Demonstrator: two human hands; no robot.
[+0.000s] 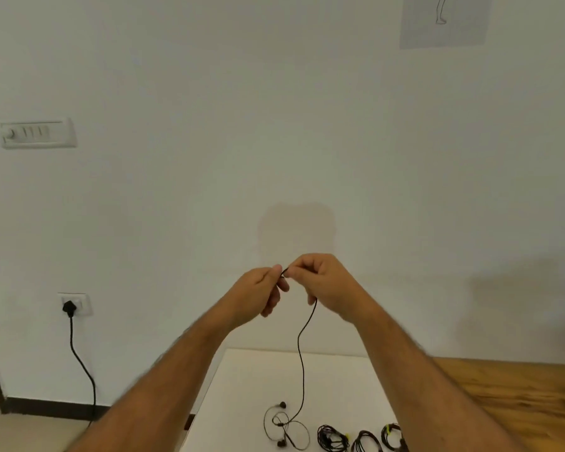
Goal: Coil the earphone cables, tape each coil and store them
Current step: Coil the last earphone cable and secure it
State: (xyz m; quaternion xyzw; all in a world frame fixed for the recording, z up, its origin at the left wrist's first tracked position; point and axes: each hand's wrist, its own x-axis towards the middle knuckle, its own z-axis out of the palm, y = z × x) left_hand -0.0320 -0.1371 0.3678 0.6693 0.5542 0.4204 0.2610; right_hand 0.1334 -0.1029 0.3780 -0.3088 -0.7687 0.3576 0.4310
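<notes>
Right at the bottom edge of view, three finished coils [362,439] sit in a row on the white table [248,380], at least two showing a bit of yellow-green tape, so you look to be well into the batch. Just left of them, the earbuds [280,425] of the one you're working lie in loose loops on the tabletop, and from there the black cable [302,370] rises straight up, hanging free in the air.

Up at the top, both hands meet in front of the wall. Your left hand [261,288] has thumb and fingers closed around the cable's upper end, and your right hand [320,282] pinches the same end from the other side, its other fingers curled in, with the cable dropping out beneath it. This looks like the start of the coil.

To do it well, I'd keep that first loop small and anchored in the left hand, then feed with the right in even turns, letting the cable slide through rather than yanking, because the earbud loops below could snag on each other or drag into the finished coils.

Room is fair: the table's left edge sits under your left forearm, wooden floor [519,396] shows to the right. Far left, a plugged-in cord [79,353] hangs from a wall socket [75,304], well clear.
</notes>
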